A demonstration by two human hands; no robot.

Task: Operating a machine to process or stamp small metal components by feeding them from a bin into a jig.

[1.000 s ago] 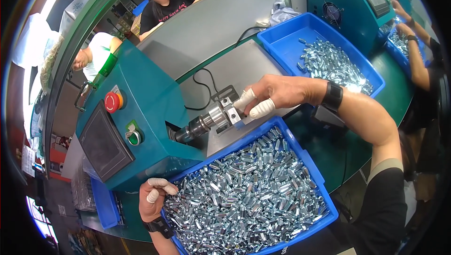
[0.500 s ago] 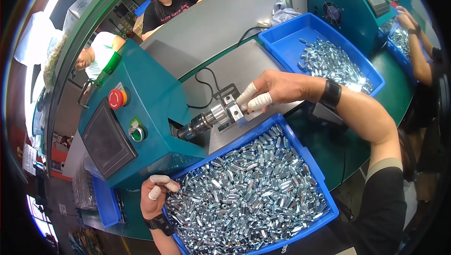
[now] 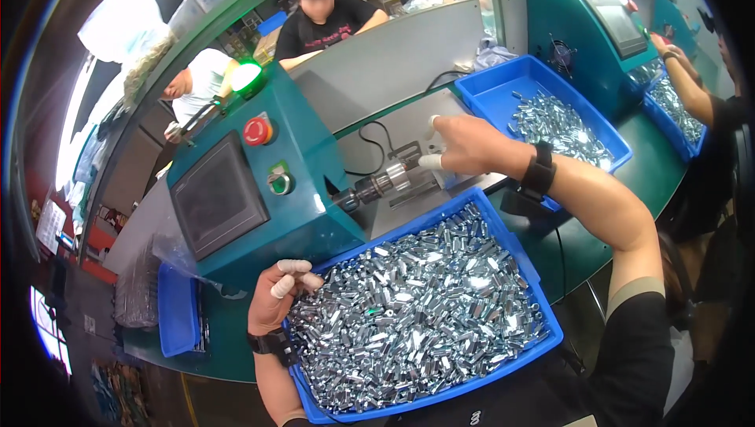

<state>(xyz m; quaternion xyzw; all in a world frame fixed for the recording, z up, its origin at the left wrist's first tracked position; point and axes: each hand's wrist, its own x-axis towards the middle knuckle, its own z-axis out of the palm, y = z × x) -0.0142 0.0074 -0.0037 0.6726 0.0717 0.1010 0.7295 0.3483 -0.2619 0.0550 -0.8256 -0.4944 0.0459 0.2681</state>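
Observation:
My right hand (image 3: pixel 472 145) reaches over to the silver chuck (image 3: pixel 379 185) that sticks out of the teal machine (image 3: pixel 259 191). Its thumb, in a white finger cot, touches the small fixture at the chuck's tip, and the forefinger is lifted away. My left hand (image 3: pixel 277 295), also in finger cots, rests curled at the left rim of the blue bin (image 3: pixel 543 301), which is heaped with small silver metal parts (image 3: pixel 417 309). Whether a part lies inside the curled fingers is hidden.
A second blue bin (image 3: pixel 491 90) with similar parts stands behind my right wrist. Another teal machine (image 3: pixel 590 42) is at the right, where another person's arm (image 3: pixel 692 85) works over a third bin. Two people sit across the grey divider. A small blue tray (image 3: pixel 177 309) lies at the left.
My right hand's fingers have let go of the chuck's tip and spread apart. The machine's green lamp now glows. My left hand has stayed at the bin's rim.

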